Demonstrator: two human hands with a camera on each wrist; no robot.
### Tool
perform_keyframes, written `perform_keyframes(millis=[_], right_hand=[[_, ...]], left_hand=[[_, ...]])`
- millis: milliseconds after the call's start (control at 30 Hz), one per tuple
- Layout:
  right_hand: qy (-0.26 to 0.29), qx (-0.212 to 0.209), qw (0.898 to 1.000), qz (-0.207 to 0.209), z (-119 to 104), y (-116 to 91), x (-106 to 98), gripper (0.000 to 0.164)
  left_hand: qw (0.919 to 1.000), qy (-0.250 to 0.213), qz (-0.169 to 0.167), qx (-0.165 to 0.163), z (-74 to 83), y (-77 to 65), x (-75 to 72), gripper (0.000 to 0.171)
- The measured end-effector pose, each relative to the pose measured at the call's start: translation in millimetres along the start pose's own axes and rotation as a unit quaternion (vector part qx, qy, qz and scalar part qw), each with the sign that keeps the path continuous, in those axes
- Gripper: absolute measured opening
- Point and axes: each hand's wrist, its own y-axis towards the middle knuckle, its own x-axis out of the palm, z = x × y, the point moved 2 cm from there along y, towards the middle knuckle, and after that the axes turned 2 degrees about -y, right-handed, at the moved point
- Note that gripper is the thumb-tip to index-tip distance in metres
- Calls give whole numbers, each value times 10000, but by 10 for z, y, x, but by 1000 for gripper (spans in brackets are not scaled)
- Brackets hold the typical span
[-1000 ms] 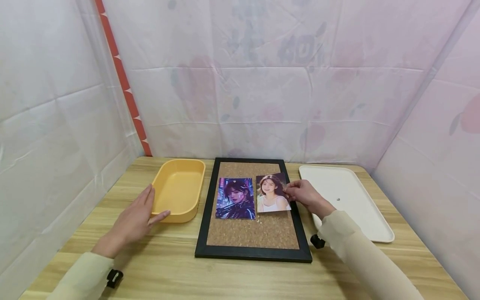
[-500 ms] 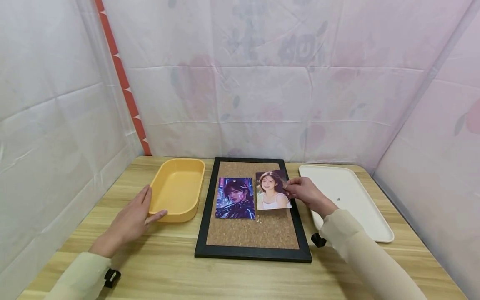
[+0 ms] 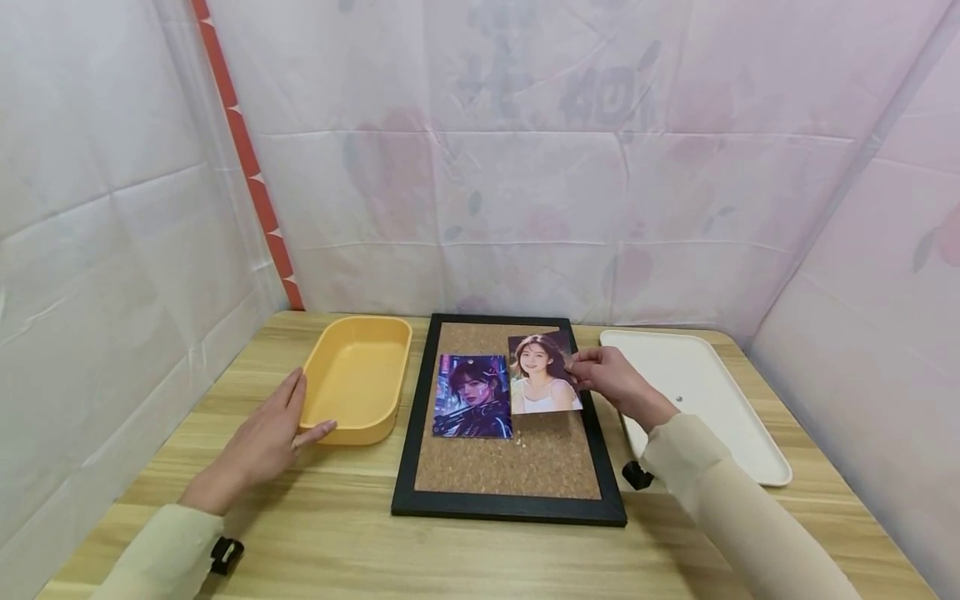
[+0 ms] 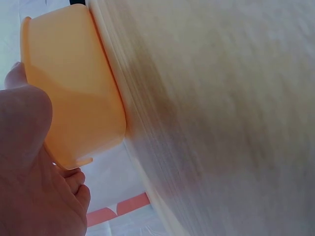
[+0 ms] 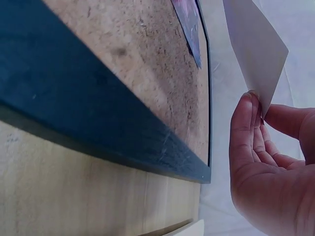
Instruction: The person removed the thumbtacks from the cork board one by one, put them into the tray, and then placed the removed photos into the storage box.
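My right hand (image 3: 613, 385) pinches the right edge of a portrait photo (image 3: 542, 385) between thumb and fingers. The photo is tilted above the cork board (image 3: 510, 467), and its plain white back (image 5: 256, 49) faces the right wrist view. A purple illustrated picture (image 3: 472, 408) lies on the cork to its left, with a small pin-like dot near its top edge. My left hand (image 3: 258, 442) rests on the near left corner of a yellow tray (image 3: 356, 435), its fingers along the left side and its thumb at the front rim.
A black frame (image 3: 510, 507) surrounds the cork board. On the right stands a white tray (image 3: 701, 392) with a small metallic dot in it. Wood-grain tabletop (image 3: 322, 533) runs in front, and pale fabric walls (image 3: 525, 208) enclose the back and sides.
The right hand has raised the portrait photo slightly off the cork, mostly by its lower edge, and its shadow has widened below. The left hand has hardly moved on the yellow tray.
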Motion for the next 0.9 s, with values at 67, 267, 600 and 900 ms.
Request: perform_keyframes(millis=[67, 267, 600, 900], right_hand=[[35, 0, 10000, -7, -19, -4, 13, 30], [10, -42, 10000, -10, -85, -10, 55, 30], [-78, -57, 9999, -74, -151, 2, 79, 28], [64, -46, 9999, -82, -181, 7, 123, 28]], left_hand=[[10000, -2, -2, 4, 0, 1, -3, 103], [10000, -52, -52, -17, -6, 6, -8, 104], [9999, -2, -117, -78, 19, 9, -39, 102], [9999, 44, -151, -72, 62, 15, -56, 103]])
